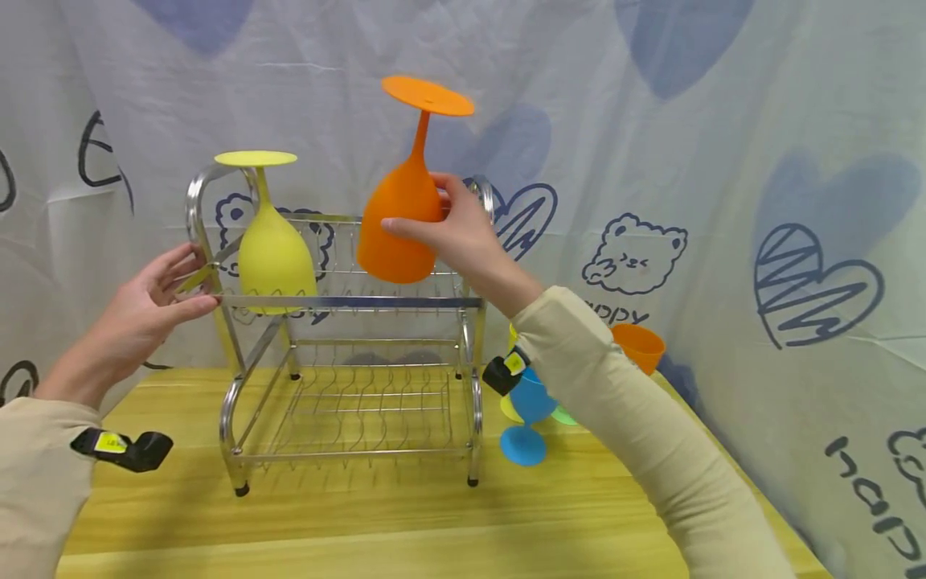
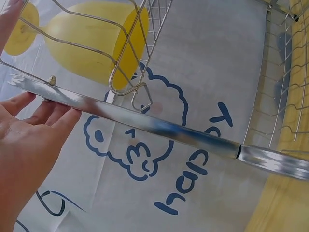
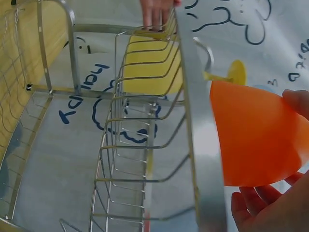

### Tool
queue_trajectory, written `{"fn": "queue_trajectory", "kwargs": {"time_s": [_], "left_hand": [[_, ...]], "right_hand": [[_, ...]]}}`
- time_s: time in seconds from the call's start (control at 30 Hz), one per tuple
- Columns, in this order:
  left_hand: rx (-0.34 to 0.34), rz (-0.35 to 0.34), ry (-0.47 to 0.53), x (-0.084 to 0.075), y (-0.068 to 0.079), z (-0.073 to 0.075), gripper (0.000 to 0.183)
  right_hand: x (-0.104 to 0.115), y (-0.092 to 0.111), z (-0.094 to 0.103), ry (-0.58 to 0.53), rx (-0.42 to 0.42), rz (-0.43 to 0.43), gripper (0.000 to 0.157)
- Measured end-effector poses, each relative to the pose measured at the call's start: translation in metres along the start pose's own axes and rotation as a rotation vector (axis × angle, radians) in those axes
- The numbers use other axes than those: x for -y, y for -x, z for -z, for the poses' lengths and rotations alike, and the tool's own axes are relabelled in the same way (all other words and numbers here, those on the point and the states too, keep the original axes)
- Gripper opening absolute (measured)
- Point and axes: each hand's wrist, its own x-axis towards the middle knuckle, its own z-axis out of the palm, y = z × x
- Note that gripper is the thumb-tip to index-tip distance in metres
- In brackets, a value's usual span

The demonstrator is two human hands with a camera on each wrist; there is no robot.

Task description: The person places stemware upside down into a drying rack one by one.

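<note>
An orange goblet [image 1: 402,221] hangs upside down over the top tier of a metal dish rack [image 1: 354,302], tilted, its foot up. My right hand [image 1: 463,229] grips its bowl, thumb on the near side, and the right wrist view shows the bowl [image 3: 260,137] beside the rack's upper rail. On the left of the top tier a yellow goblet [image 1: 276,253] stands upside down. My left hand [image 1: 148,297] holds the rack's left side post, and in the left wrist view its fingertips [image 2: 72,115] lie against the metal bar.
Right of the rack, partly behind my right sleeve, stand a blue goblet [image 1: 531,402], an orange cup [image 1: 640,346] and bits of yellow and green ones. The rack's lower tier [image 1: 369,402] sits low over the wooden table [image 1: 362,531]. A printed curtain [image 1: 651,161] hangs behind.
</note>
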Motion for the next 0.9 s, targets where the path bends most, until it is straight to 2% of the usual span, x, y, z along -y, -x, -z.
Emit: {"fn": "queue_trajectory", "kwargs": {"time_s": [0.1, 0.23, 0.33, 0.73, 0.9], "left_hand": [[0.004, 0.025, -0.040, -0.002, 0.000, 0.001, 0.078], [0.006, 0.017, -0.057, -0.002, 0.001, 0.002, 0.077], [0.006, 0.017, -0.067, -0.002, 0.001, 0.003, 0.078], [-0.002, 0.022, -0.073, -0.001, 0.003, 0.002, 0.079], [-0.003, 0.001, -0.070, -0.001, 0.001, 0.002, 0.079]], "right_hand": [[-0.003, -0.010, -0.010, 0.015, 0.003, -0.021, 0.072], [-0.006, -0.021, -0.024, 0.041, 0.017, -0.045, 0.070], [-0.008, -0.027, -0.034, 0.108, 0.045, -0.071, 0.072], [-0.017, -0.038, -0.061, 0.296, 0.087, -0.104, 0.070], [-0.020, -0.039, -0.066, 0.329, 0.108, -0.112, 0.067]]}}
